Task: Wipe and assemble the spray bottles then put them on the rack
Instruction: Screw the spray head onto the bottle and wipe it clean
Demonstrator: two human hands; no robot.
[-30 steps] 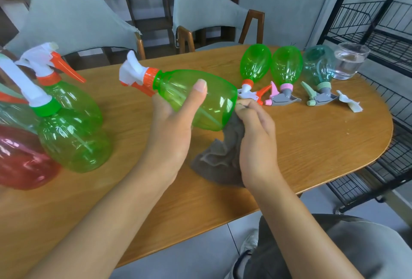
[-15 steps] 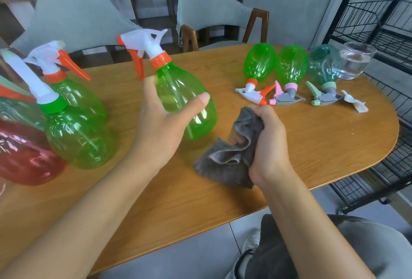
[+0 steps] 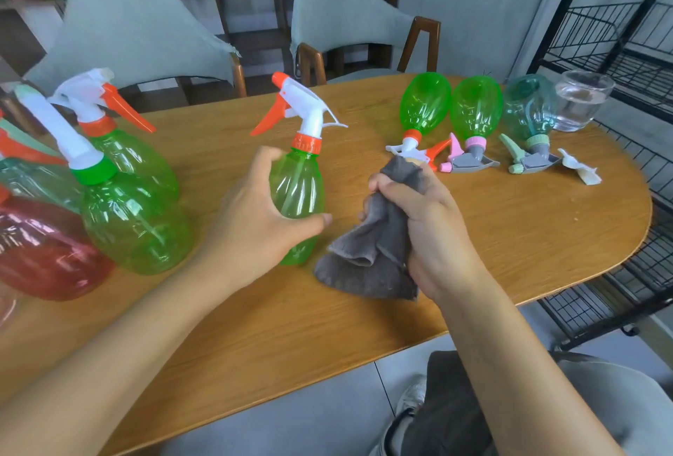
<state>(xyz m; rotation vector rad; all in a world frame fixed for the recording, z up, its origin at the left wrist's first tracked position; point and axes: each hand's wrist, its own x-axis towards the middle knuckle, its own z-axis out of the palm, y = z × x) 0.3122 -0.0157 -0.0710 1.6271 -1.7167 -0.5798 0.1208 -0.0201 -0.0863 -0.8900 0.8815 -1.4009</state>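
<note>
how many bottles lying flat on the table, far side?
3. A green bottle with an orange collar, a second green bottle with a pink collar, and a teal bottle beside the water glass. None looks hidden.

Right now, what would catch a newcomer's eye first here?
The green spray bottle with its orange trigger, held upright at the table's middle by the left hand. Beside it, the right hand grips a bunched grey cloth. Three bottles lie in a row at the far right, by a glass of water.

Bare forearms, dark shorts (image 3: 448, 415), white sneaker (image 3: 411, 395)
</note>
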